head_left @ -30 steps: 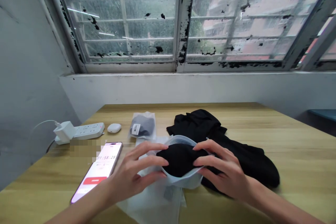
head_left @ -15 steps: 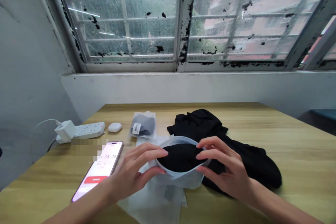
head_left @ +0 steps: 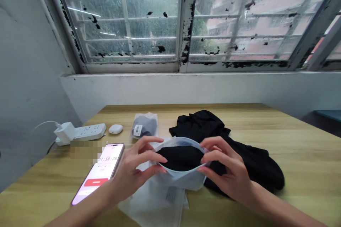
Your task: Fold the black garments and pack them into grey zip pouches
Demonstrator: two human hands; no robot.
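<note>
Both hands hold the rim of a translucent plastic zip bag, pulling its mouth apart above the table. My left hand pinches the bag's left edge, and my right hand pinches the right edge. A folded black garment sits inside the mouth of the bag, and its lower part is hidden by the frosted plastic. Beneath my right hand lies a crumpled black garment. A flat white plastic sheet lies under the bag.
A light wood table carries a phone showing a timer left of my left hand. Behind are a sealed bag with dark contents, a white earbud case, and a power strip with a charger.
Both hands have lifted the bag slightly and spread its mouth wider. The black garment now sits lower inside the rim instead of bulging out of it.
</note>
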